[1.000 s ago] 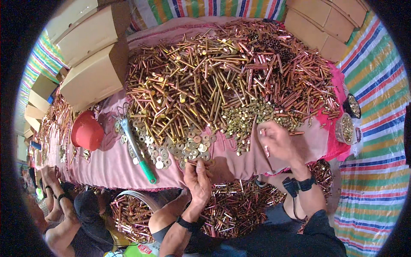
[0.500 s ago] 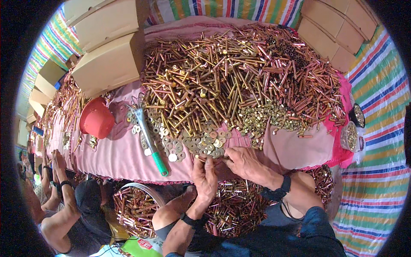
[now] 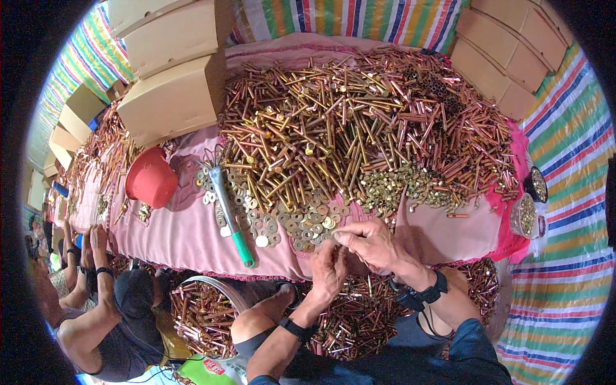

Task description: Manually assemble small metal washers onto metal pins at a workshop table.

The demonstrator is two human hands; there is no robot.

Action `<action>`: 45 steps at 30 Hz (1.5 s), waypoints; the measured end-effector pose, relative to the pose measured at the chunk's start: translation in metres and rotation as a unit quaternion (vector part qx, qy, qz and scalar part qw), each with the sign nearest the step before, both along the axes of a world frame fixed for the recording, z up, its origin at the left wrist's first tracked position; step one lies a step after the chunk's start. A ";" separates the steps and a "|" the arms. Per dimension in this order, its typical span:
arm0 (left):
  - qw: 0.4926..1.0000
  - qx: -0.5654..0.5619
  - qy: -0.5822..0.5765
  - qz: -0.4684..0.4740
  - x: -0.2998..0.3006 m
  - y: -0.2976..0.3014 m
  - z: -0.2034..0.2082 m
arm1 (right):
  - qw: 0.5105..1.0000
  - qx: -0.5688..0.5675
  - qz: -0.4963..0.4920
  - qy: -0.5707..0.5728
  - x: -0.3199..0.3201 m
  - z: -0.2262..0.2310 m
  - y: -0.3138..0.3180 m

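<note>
Where the two hands converge at the lower centre of the frame, the left hand [image 3: 327, 273] is palm inward, fingers curled and thumb drawn in; the right hand [image 3: 373, 245] reaches in from the right, its fingertips bunched just beside the left's. Grip, both hands: fingers bent close together – whether any part is clamped between them cannot be told.

Washers [image 3: 314, 218]: flat, loose, grey and brassy, spread at centre directly above the fingertips. Nuts [image 3: 394, 186]: small, brass-toned, heaped right of centre, above the right hand. Bolts [image 3: 298, 138]: long, gold and copper-coloured, in a broad mound across the upper centre. All lie on a pink cloth [image 3: 186, 247].

Tool, one: silver shaft, green handle [image 3: 240, 247], slanting left of the washers. Bowl [image 3: 151, 178], one: red, tipped, left of centre. Cardboard boxes [image 3: 170, 102]: stacked, upper left; further stack, upper right. Clear tub [image 3: 523, 218], one: small parts within, right edge. Striped sheeting [image 3: 564, 244]: multicoloured, far right and top. Co-worker's hands [image 3: 98, 244] – lower left, well apart from the person's own.
</note>
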State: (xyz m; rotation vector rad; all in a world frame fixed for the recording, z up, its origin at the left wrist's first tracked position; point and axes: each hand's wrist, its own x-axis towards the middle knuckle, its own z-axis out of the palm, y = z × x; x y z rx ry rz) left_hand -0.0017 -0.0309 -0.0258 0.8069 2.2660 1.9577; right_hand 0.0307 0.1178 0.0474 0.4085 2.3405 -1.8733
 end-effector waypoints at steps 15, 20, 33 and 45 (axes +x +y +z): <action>1.000 -0.012 -0.012 0.012 0.000 -0.001 0.001 | 0.927 -0.299 -0.193 0.118 -0.010 0.000 0.007; 0.998 -0.016 -0.065 0.014 0.000 -0.005 -0.007 | 0.970 -0.165 -0.134 0.117 -0.010 -0.008 -0.004; 0.995 -0.049 -0.081 -0.022 -0.002 -0.006 0.001 | 0.972 -0.078 -0.132 0.178 -0.003 0.009 -0.002; 0.999 -0.023 -0.022 0.000 -0.002 -0.003 -0.001 | 0.920 0.224 -0.031 0.320 0.001 0.007 -0.020</action>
